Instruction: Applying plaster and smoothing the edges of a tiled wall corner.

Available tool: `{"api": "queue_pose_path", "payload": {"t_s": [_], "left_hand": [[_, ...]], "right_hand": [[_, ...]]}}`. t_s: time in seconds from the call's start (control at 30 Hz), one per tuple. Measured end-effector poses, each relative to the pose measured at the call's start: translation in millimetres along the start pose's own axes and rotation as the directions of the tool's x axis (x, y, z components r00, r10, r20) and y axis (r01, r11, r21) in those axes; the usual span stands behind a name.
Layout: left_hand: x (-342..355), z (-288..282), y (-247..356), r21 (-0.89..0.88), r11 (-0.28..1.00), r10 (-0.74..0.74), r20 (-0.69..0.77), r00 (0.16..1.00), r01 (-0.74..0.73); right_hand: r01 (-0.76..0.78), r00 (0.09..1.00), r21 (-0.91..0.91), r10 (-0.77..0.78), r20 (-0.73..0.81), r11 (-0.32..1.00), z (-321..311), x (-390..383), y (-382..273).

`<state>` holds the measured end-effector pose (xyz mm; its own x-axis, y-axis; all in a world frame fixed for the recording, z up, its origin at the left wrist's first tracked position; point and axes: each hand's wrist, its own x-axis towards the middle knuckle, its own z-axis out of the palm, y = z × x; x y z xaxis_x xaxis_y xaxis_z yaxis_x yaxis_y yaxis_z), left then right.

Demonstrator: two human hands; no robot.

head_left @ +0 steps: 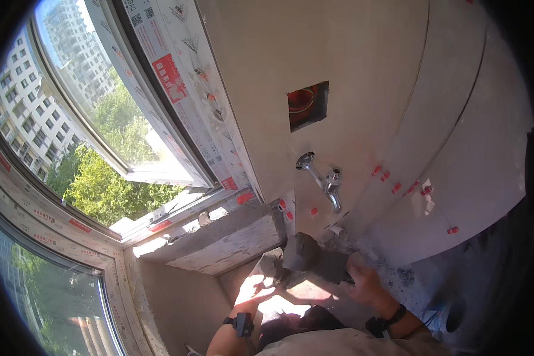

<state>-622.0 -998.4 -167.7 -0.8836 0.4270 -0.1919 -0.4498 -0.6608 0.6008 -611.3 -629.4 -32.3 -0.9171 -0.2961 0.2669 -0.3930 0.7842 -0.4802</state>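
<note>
Low in the middle, my left hand point(256, 290) grips a small pale piece like a cut tile point(271, 265), with grey paste along its right side. To its right, my right hand point(365, 280) is closed at the end of a dark, flat tool that looks like a trowel point(333, 266); its handle is hidden in my fist. A thick lump of wet grey mortar point(301, 251) sits at the tool's left end, close against the piece in my left hand. Both hands are in front of the wall's lower corner, beneath the window ledge.
A chrome tap point(326, 185) sticks out of the beige tiled wall point(362, 71) below a square cut-out point(308, 106) with wires. Red tile clips point(396, 187) line the joints. On the left, an open window sash point(166, 172) hangs above a rough ledge point(231, 237). A bucket-like object point(451, 317) stands lower right.
</note>
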Motion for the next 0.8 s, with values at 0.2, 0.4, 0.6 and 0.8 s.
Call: {"api": "queue_pose_path", "payload": {"t_s": [0.2, 0.4, 0.6, 0.8], "left_hand": [[78, 26, 47, 0.027, 0.987, 0.155, 0.060, 0.986, -0.157], [166, -54, 58, 0.144, 0.905, 0.344, 0.302, 0.889, -0.400], [228, -126, 58, -0.088, 0.842, 0.495, 0.518, 0.698, -0.532], [263, -167, 61, -0.072, 0.752, 0.567, 0.577, 0.587, -0.655]], "right_hand": [[0.009, 0.996, -0.083, -0.016, -0.083, 0.996, 31, 35, -5], [0.000, 0.998, -0.200, -0.011, -0.058, 0.980, 77, 46, 23], [0.046, 0.981, -0.275, -0.095, -0.171, 0.960, 119, 49, 28], [0.080, 0.903, -0.419, -0.244, -0.355, 0.904, 150, 63, 8]]}}
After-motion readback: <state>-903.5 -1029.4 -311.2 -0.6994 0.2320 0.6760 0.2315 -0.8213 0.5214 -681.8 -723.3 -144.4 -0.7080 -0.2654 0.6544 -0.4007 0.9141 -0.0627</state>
